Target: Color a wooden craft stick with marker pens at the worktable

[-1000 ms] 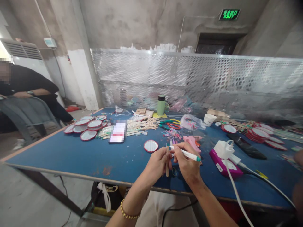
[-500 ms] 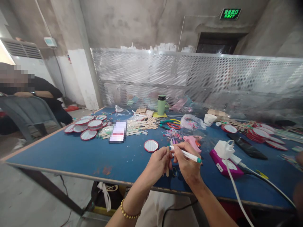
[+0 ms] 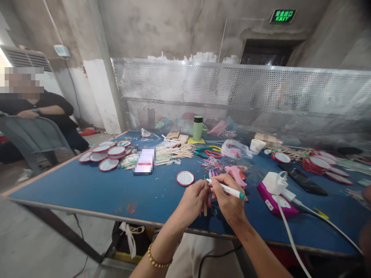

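Between the fingers of my left hand [image 3: 194,201] a thin wooden stick [image 3: 205,209] stands upright, its top end coloured green. My right hand [image 3: 230,199] grips a white marker [image 3: 232,190] with a green end, and the marker's tip is at the top of the stick; whether it touches I cannot tell. Just beyond my left hand lies a round red-rimmed lid [image 3: 185,178], its pale inside facing up. A pink glue gun [image 3: 237,175] rests behind my right hand. Below the hands a small loop [image 3: 214,210] lies on the table.
Stacked red-rimmed lids [image 3: 108,163] and wooden sticks [image 3: 176,152] cover the back left, beside a phone [image 3: 145,161]. Pliers [image 3: 213,151] and a green bottle [image 3: 198,128] stand farther back. A purple power strip [image 3: 274,200] with cables sits right. A person [image 3: 55,112] sits at far left.
My right hand and the marker have shifted very slightly, the marker's rear end moving left. The person at far left has raised their head. My left hand keeps its place.
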Available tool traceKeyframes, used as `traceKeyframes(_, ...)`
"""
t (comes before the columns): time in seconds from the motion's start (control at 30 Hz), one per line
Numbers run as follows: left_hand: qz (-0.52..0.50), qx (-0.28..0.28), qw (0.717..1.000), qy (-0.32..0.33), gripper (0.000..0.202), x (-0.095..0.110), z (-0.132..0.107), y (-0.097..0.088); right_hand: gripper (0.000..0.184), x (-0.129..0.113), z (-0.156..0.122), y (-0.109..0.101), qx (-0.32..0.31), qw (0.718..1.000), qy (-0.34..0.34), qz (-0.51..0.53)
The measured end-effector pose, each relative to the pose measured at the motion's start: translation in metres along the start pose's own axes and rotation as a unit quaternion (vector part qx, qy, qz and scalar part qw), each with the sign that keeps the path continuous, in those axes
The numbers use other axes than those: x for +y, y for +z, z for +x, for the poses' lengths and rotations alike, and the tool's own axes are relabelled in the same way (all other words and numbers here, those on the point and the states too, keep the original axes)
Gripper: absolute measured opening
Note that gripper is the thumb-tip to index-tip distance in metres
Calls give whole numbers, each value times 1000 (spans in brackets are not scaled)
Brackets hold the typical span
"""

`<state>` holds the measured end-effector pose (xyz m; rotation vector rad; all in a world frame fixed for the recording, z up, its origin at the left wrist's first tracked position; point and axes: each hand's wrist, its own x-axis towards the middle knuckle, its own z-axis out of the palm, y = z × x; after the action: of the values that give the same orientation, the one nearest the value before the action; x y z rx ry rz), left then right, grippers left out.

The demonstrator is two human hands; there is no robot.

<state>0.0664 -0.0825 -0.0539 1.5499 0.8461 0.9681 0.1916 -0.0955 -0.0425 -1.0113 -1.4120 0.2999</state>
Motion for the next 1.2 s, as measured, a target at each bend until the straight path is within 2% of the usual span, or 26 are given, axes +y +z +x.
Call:
traceKeyframes(0.27,-5,1,1000,4,39,1,0,0,21,-4,0,1,-5,1000,18,18)
traceKeyframes(1.2,-13,0,1000,-4,36,-1,1,0,20,-1,0,-1,3,1000,11,3)
